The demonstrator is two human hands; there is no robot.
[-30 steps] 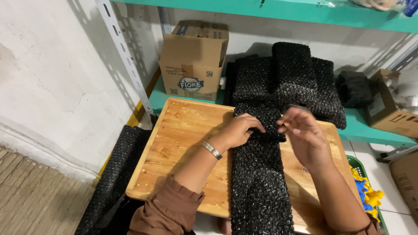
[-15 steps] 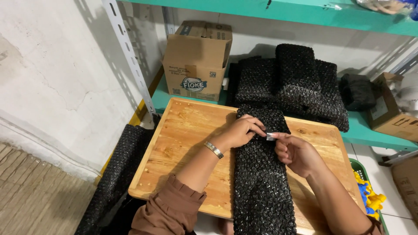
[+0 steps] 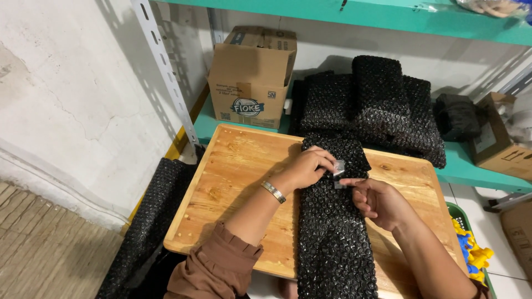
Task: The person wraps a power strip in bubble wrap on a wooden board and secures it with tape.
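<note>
A long strip of black bubble wrap [image 3: 332,238] lies down the middle of a wooden board [image 3: 233,182]. Its far end is folded into a small bundle [image 3: 346,152]. My left hand [image 3: 307,168] presses on that fold and pinches a small piece of clear tape [image 3: 338,168] at its edge. My right hand [image 3: 379,200] rests on the wrap just right of the tape, its forefinger touching the tape's lower end. A metal bracelet [image 3: 272,191] sits on my left wrist.
A stack of wrapped black bundles [image 3: 377,105] and a cardboard box [image 3: 252,77] stand on the teal shelf [image 3: 471,166] behind the board. Another roll of black wrap [image 3: 147,221] hangs at the left. A green basket with yellow and blue items [image 3: 468,243] sits at the right.
My right hand came down from above the fold to the wrap and brought a piece of tape to the fold's edge. My left hand stayed on the fold.
</note>
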